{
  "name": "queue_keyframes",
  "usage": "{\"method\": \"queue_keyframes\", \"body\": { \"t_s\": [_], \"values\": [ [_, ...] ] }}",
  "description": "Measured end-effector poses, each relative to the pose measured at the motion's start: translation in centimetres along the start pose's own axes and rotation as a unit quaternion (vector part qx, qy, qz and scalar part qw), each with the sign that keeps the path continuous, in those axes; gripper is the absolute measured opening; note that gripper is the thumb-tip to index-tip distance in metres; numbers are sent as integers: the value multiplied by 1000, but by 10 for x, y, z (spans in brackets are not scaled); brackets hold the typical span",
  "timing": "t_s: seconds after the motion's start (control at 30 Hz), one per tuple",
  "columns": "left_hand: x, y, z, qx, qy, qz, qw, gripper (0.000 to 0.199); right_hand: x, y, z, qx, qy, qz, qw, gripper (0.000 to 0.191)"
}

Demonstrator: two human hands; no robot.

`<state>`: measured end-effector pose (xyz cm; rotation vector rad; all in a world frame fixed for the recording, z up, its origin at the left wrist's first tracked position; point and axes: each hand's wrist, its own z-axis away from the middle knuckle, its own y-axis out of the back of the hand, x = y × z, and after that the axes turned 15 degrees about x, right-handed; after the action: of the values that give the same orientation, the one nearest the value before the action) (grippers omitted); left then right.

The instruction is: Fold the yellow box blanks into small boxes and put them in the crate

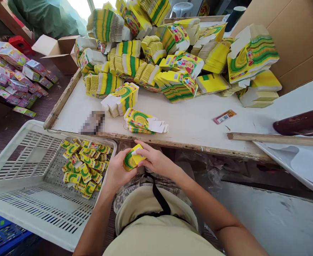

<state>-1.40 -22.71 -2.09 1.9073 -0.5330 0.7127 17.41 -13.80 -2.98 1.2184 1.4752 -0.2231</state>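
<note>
Holds small yellow carton (134, 156) in left hand (118, 171) and right hand (156, 161), both grips narrow, just off near edge of table (191, 122). Shows flat-carton stack (139, 121) near that edge, carton pile (131, 64) toward far edge, white crate (36, 195) beside near left corner.

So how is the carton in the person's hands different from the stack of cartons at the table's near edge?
The carton looks opened into a box, while the stack is many flattened layers. The carton is held between the left hand and right hand; the stack lies on the table. Both are printed yellow and green.
</note>
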Motion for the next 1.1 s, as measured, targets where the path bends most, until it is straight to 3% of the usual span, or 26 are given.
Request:
{"method": "queue_keyframes", "body": {
  "t_s": [0.23, 0.4, 0.57, 0.73, 0.83, 0.93, 1.03, 1.1],
  "values": [
    [-8, 5, 0, -51, 28, 37, 998, 56, 1, 6, -6, -67, 27, 7, 997, 18],
    [-8, 5, 3, -32, 23, 29, 999, 56, -5, 3, -4, -34, 0, 26, 999, 23],
    [-4, 12, 8, -71, 19, 26, 997, 59, -4, 5, -1, -78, 7, -25, 997, 14],
    [-4, 9, 11, -32, 5, -3, 999, 59, -7, -20, 2, 27, -36, -14, 999, 16],
    [-6, 10, 11, -5, 13, -9, 1000, 57, -11, -32, -1, 50, -43, -37, 997, 35],
    [-19, 27, 12, 27, 35, -30, 999, 59, -11, -23, -15, 47, -34, -59, 997, 60],
    [-45, 56, 16, 97, 59, -138, 984, 61, 3, -1, -37, 167, -53, 17, 984, 47],
    [-64, 75, 21, 149, 79, -238, 956, 75, 17, 9, -52, 242, -89, 128, 958, 36]
  ]
}}
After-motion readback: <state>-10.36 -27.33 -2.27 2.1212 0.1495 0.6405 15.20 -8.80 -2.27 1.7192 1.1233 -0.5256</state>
